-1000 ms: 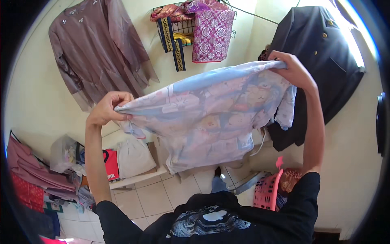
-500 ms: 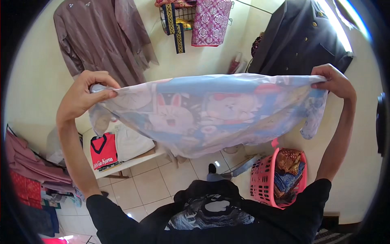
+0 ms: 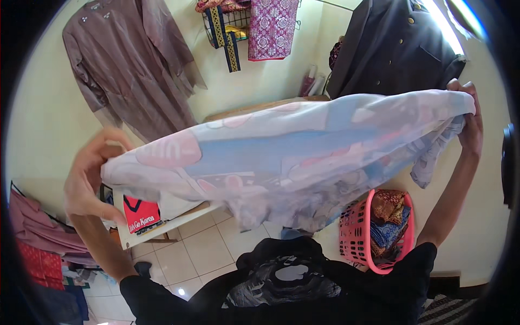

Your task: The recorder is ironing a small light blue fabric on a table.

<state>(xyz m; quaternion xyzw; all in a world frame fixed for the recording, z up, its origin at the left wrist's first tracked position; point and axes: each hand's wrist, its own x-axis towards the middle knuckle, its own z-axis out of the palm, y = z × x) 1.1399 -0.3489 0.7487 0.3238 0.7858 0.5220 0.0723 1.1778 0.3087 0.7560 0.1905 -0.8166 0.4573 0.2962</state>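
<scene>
A thin pastel shirt [image 3: 260, 149] with blue and pink cartoon prints is stretched across in front of me, its lower part bunched and blurred. At the far right, my right hand [image 3: 470, 116] is closed on one end, and a sleeve-like piece hangs beneath it. My left hand [image 3: 86, 179] is at the other end, smeared by motion. Its thumb and fingers are spread wide, with the shirt's edge between them. Part of those fingers may be hidden behind the fabric.
A pink laundry basket [image 3: 372, 233] of patterned cloths stands on the right. A white bench [image 3: 179, 219] at left bears a red garment [image 3: 142, 212]. A brown robe [image 3: 127, 65] and a dark jacket [image 3: 395, 54] hang ahead, beside a wire rack [image 3: 238, 27].
The shirt has swung and turned to a different printed area, tilting up toward the right. My right hand moved outward; my left moved outward and lower, its thumb and fingers now spread apart.
</scene>
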